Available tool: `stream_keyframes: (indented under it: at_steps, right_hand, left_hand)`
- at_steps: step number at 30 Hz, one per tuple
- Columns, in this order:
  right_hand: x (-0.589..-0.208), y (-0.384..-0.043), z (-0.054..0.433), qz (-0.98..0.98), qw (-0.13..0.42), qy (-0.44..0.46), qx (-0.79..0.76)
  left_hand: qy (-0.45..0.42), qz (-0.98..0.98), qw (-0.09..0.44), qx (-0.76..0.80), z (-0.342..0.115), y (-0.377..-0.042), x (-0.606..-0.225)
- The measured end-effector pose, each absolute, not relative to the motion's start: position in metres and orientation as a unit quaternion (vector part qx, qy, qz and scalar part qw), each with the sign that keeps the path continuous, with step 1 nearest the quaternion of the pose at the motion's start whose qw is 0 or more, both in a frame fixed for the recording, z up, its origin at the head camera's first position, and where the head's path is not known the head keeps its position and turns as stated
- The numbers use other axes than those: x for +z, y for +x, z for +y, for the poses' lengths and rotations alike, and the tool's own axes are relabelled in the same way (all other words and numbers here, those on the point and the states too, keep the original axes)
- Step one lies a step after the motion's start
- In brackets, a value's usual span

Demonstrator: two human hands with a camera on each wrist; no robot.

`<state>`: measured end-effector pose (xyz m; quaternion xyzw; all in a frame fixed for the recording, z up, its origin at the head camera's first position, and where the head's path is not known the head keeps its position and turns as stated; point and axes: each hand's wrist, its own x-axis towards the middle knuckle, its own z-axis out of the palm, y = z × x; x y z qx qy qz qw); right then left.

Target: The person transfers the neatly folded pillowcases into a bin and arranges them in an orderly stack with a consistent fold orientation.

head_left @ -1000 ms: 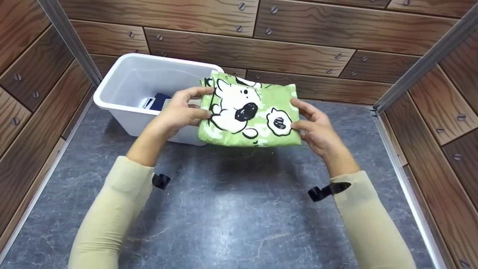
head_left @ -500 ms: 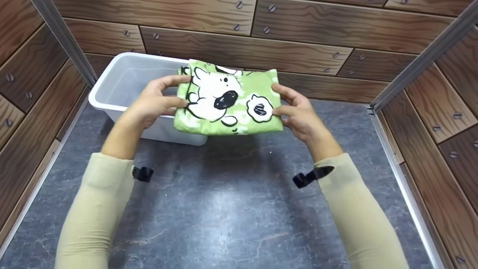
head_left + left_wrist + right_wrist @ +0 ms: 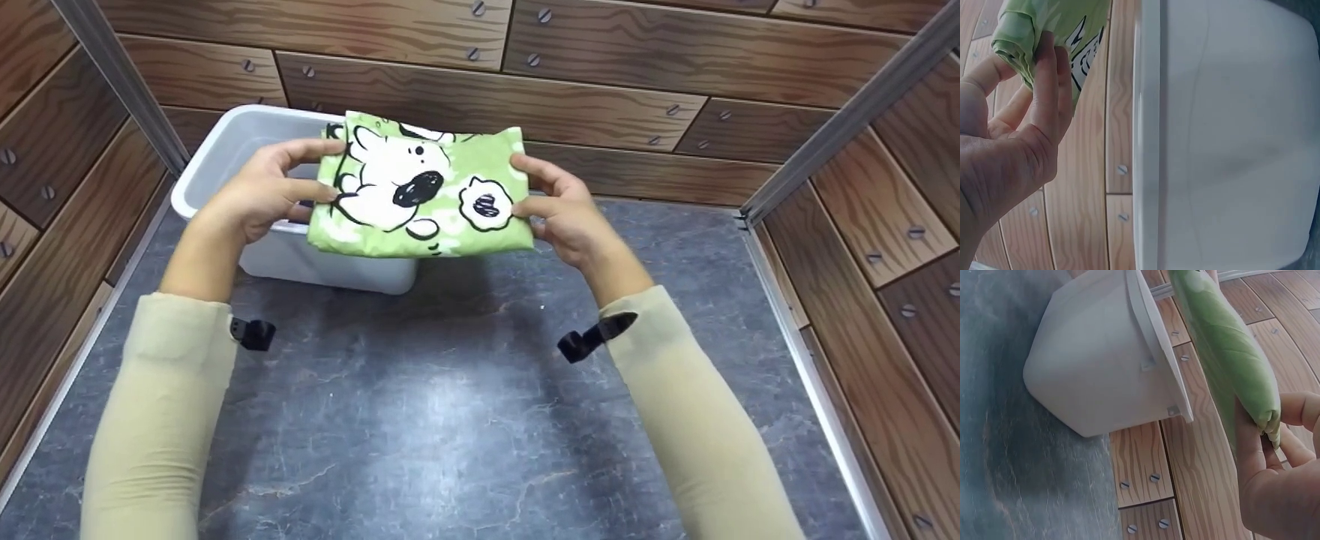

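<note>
A folded green cloth (image 3: 420, 187) with white cartoon animals outlined in black is held between both hands, above the right part of the white plastic bin (image 3: 330, 262). My left hand (image 3: 259, 187) pinches its left edge, thumb and fingers on opposite faces. On the other side my right hand (image 3: 566, 214) grips the right edge the same way. In the left wrist view the layered folds of the cloth (image 3: 1022, 39) show between the fingers. The right wrist view shows the thick folded edge of the cloth (image 3: 1235, 354) higher than the bin's rim. Most of the bin's inside is hidden.
The bin stands on a dark grey marbled surface (image 3: 435, 405), near the back left corner. Wood-patterned panels (image 3: 600, 112) rise at the back and on both sides. Metal posts (image 3: 847, 112) run up the corners.
Both hands have carried the cloth leftward and slightly farther back, from beside the bin to over its right part. Their hold on it looks the same. Dark blue items seen earlier inside the bin are now mostly covered.
</note>
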<state>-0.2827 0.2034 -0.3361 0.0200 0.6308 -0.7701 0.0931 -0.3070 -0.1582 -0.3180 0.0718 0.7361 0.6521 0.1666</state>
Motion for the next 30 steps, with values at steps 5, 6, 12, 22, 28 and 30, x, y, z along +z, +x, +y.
stream_keyframes:
  at_steps: [5,6,12,22,28,30]
  right_hand:
    - [-0.335,-0.289,0.191,0.634,0.092,0.028,-0.768]
    - [-0.335,-0.29,0.188,0.634,0.091,0.03,-0.767]
    - [-0.334,-0.298,0.169,0.632,0.086,0.04,-0.769]
    - [-0.336,-0.31,0.139,0.627,0.081,0.048,-0.773]
    - [-0.339,-0.314,0.122,0.628,0.08,0.059,-0.772]
    - [-0.341,-0.316,0.117,0.633,0.076,0.063,-0.768]
  left_hand:
    - [0.069,0.748,0.161,0.64,-0.168,-0.315,-0.318]
    - [0.068,0.75,0.161,0.638,-0.169,-0.317,-0.318]
    - [0.055,0.761,0.153,0.628,-0.18,-0.327,-0.316]
    - [0.043,0.752,0.113,0.648,-0.201,-0.339,-0.325]
    - [0.031,0.781,0.071,0.62,-0.209,-0.347,-0.329]
    - [0.027,0.788,0.062,0.611,-0.211,-0.35,-0.33]
